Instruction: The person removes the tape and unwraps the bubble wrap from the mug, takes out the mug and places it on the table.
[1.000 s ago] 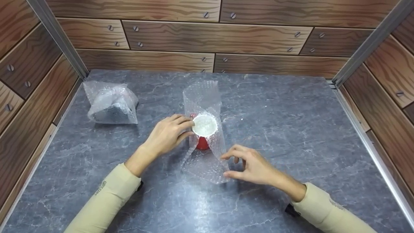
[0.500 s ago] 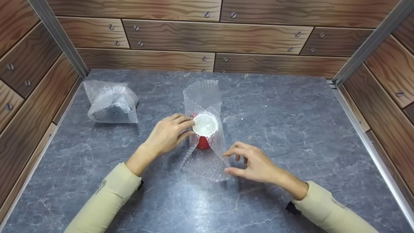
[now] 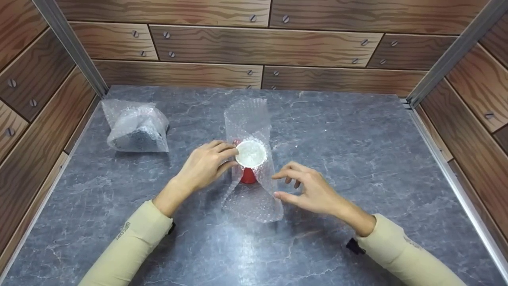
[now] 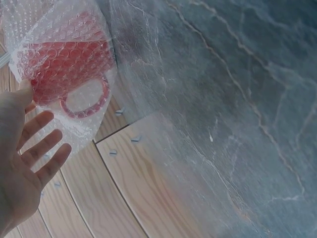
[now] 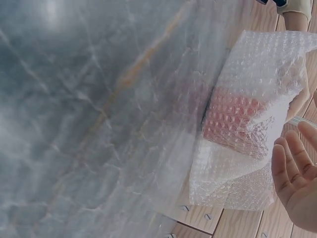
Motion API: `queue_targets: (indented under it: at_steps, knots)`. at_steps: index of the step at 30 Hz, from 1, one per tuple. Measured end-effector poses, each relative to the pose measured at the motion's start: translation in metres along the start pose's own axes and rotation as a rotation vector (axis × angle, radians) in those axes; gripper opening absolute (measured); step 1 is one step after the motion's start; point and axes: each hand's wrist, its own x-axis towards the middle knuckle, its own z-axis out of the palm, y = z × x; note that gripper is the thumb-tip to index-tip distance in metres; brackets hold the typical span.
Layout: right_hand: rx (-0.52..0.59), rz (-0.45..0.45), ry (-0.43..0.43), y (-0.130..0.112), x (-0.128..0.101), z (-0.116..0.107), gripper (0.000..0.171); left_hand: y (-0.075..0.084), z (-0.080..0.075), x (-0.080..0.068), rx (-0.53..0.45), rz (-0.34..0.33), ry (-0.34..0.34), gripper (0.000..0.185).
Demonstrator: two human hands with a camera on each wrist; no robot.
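Observation:
A red mug (image 3: 249, 176) stands in a long strip of bubble wrap (image 3: 254, 204) near the middle of the table. Its round top shows white, and its handle (image 4: 88, 103) shows through the wrap in the left wrist view. My left hand (image 3: 206, 164) touches the mug's left side at the rim with thumb and fingertips, the other fingers nearly straight and spread. Just right of the wrap hovers my right hand (image 3: 311, 188), its thumb and fingers apart with nothing between them, fingertips right at the wrap's edge. Ends of the strip lie toward the back and the front.
Another bubble-wrapped bundle (image 3: 139, 133) sits at the back left of the grey marbled table (image 3: 357, 139). Wood-patterned walls (image 3: 262, 45) with metal posts and edge strips close in the back and both sides.
My right hand has moved away from me along the wrap's right edge, and the wrap's near end has settled slightly. The left hand and the mug stay in place.

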Motion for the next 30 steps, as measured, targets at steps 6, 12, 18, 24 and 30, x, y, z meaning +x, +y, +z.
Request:
queue_targets:
  at_steps: [6, 12, 18, 24, 30]
  knots:
    - [-0.051, -0.04, 0.035, 0.001, 0.011, -0.002, 0.039, 0.0, 0.0, 0.0, -0.01, 0.011, 0.015, 0.029]
    - [-0.088, -0.067, 0.074, 0.008, 0.024, -0.002, 0.04, 0.0, 0.0, 0.0, -0.008, 0.002, 0.001, 0.03]
    - [-0.116, -0.081, 0.08, 0.017, 0.036, 0.001, 0.04, 0.001, 0.0, 0.0, 0.003, 0.002, -0.004, 0.031]
    - [-0.153, -0.097, 0.082, 0.024, 0.044, 0.005, 0.042, 0.001, -0.001, 0.0, 0.007, 0.008, 0.007, 0.031]
    - [-0.163, -0.112, 0.087, 0.026, 0.052, 0.01, 0.042, 0.001, -0.001, 0.0, 0.01, 0.006, 0.006, 0.032]
